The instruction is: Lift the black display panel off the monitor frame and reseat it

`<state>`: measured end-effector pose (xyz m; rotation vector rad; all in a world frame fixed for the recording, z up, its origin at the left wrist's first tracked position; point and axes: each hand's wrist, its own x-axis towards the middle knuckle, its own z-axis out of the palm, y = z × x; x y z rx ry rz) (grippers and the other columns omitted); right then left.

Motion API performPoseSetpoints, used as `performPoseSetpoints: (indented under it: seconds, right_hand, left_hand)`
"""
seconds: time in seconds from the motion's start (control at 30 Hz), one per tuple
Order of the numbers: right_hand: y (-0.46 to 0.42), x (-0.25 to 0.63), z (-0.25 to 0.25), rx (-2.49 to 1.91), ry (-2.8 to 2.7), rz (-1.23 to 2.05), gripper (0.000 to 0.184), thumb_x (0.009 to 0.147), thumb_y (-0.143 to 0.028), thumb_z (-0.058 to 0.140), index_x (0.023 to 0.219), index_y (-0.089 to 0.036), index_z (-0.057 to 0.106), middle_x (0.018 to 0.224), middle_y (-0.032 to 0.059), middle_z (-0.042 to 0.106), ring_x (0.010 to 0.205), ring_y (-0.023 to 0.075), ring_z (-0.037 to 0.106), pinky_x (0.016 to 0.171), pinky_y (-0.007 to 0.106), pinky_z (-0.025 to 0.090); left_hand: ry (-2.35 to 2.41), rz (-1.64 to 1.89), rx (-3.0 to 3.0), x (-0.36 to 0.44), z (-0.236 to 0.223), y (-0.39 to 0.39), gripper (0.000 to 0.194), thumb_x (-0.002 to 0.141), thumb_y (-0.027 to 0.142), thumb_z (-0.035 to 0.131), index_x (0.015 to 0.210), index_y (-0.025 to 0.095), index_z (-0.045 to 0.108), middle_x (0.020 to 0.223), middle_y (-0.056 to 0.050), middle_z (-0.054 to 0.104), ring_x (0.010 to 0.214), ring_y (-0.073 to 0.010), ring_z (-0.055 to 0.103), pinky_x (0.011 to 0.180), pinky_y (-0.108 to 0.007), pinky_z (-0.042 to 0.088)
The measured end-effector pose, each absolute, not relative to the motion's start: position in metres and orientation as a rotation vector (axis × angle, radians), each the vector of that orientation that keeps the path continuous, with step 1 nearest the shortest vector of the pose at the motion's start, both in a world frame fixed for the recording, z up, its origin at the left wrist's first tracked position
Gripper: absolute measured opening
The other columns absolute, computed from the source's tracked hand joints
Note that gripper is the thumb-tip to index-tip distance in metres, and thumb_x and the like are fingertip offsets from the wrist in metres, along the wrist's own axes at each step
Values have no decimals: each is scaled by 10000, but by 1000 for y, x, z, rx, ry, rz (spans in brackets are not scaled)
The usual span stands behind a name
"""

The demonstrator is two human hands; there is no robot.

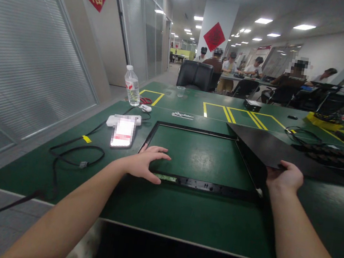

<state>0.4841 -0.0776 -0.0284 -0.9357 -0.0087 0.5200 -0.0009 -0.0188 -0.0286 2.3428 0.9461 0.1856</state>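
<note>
A thin black rectangular frame lies flat on the green table, with a strip of green circuit board showing in its near side. My left hand rests over the frame's near left corner, fingers spread. In my right hand is the edge of a flat black panel, tilted up beside the frame's right side. My fingers go under the panel and are partly hidden by it. Whether panel and frame are joined along that side I cannot tell.
Left of the frame lie a lit phone, a black cable and a water bottle. Behind it are a small silvery piece and a plastic cup. More cables lie at right. Several people sit at far tables.
</note>
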Motion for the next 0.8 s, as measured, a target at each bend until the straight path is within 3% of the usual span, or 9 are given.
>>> performPoseSetpoints:
  seconds: [0.8]
  right_hand:
    - [-77,484,-32,-955,14,606,250,747,17,551,864,-202,583,808,-22,633,689,143,677,638,256,665]
  left_hand:
    - [1023,156,2340,-4,-44,-8,1091,655,740,966,1622,363,632,1872,-180,304,1716,-566,184,1341,-818,22]
